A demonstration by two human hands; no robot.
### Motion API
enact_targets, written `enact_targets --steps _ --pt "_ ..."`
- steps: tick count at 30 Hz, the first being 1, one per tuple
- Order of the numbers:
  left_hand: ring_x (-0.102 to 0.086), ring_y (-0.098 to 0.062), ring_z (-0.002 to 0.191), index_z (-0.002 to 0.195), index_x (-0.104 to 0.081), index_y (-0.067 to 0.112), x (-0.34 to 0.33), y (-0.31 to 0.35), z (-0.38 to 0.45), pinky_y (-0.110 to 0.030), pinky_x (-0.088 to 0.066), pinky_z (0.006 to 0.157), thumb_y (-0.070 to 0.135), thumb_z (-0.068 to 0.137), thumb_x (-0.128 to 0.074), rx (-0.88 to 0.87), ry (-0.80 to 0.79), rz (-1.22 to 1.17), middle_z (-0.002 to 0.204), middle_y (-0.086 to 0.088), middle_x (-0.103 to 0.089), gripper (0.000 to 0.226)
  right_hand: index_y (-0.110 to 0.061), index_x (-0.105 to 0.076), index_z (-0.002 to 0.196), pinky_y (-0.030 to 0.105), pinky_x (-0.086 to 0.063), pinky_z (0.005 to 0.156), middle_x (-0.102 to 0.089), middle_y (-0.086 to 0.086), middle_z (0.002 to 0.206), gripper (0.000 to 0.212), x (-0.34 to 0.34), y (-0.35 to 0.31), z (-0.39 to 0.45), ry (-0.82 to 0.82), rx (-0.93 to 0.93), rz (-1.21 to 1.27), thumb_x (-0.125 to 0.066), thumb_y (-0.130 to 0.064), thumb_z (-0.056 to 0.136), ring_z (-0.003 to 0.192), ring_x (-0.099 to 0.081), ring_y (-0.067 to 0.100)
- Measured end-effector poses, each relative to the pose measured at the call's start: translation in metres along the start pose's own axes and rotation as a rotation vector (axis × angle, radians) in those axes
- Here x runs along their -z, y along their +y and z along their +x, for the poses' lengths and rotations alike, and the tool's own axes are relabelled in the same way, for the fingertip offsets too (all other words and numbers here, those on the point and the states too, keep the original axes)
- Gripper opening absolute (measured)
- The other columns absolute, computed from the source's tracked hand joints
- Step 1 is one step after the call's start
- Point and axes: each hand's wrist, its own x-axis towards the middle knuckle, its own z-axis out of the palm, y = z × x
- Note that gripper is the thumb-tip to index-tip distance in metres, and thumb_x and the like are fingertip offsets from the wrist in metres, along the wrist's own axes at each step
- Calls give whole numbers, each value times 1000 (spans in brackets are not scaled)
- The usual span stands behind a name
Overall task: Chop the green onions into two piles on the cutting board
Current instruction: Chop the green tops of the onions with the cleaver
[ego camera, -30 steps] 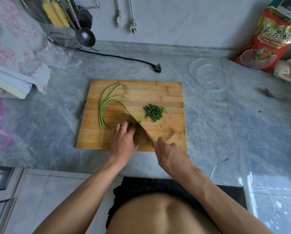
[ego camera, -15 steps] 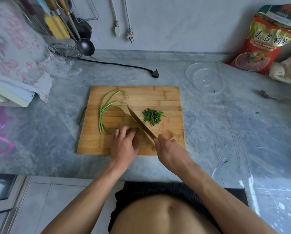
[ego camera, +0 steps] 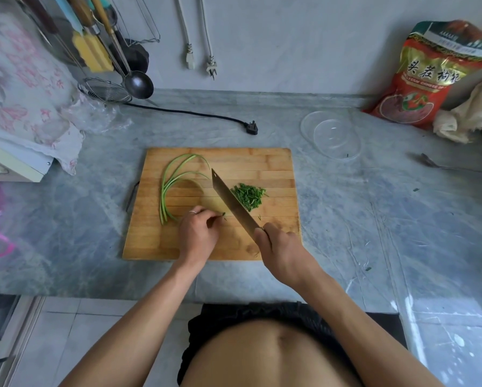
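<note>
A wooden cutting board (ego camera: 273, 163) lies on the grey counter. Long uncut green onion stalks (ego camera: 168, 185) curve along its left half. One pile of chopped green onion (ego camera: 248, 195) sits right of centre. My right hand (ego camera: 280, 248) grips the handle of a cleaver (ego camera: 228, 201), whose blade is raised at a slant just left of the pile. My left hand (ego camera: 198, 234) rests on the board near its front edge, fingertips pinching a small green onion piece (ego camera: 222, 214) beside the blade.
A clear glass bowl (ego camera: 332, 135) stands right of the board's far corner, a spoon (ego camera: 441, 164) further right. A red food bag (ego camera: 430, 76) leans on the wall. A black cord with plug (ego camera: 251, 127), ladle and strainer lie behind; a cloth-covered appliance at left.
The cleaver has lifted and tilted up off the board. My left hand drew back from under the blade and now pinches a small green piece. The view has shifted slightly down.
</note>
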Motion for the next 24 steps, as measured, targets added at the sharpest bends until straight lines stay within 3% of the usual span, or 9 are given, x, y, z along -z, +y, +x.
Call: enact_targets --steps 4,8,12,17,24 --pt "-63 -20 70 88 -77 11 1 -3 -4 -39 -51 64 24 90 -63 -53 38 5 83 -3 -67 19 -12 -44 74 26 -23 40 -42 -2 52 36 -2 -1 -3 -13 32 -24 -38 -33 103 42 -33 16" --pt "-64 -22 72 92 -76 10 5 0 -15 -40 -51 66 12 90 -65 -87 108 82 86 -3 -67 12 -9 -47 78 33 -25 43 -44 4 53 38 -5 3 -5 -28 39 -46 -37 -35 103 43 -34 23" --pt "-65 -26 83 104 -75 17 7 1 -26 -42 -49 78 8 81 -71 -90 26 203 98 -2 -66 25 -12 -45 78 31 -23 42 -42 1 53 37 -5 2 -7 -56 43 -96 -35 -38 103 41 -33 20" --pt "-58 -32 91 108 -75 19 5 4 -32 -42 -47 81 8 65 -78 -82 -43 334 103 -5 -62 44 -15 -42 81 30 -21 42 -40 2 53 34 -7 0 -11 -77 35 -161 -33 -39 103 42 -32 21" --pt "-55 -34 90 105 -74 16 3 5 -31 -42 -49 78 13 65 -79 -82 -37 364 100 -9 -61 40 -13 -41 93 30 -21 41 -39 3 57 30 -12 -9 -16 -101 26 -288 -28 -38 104 43 -32 20"
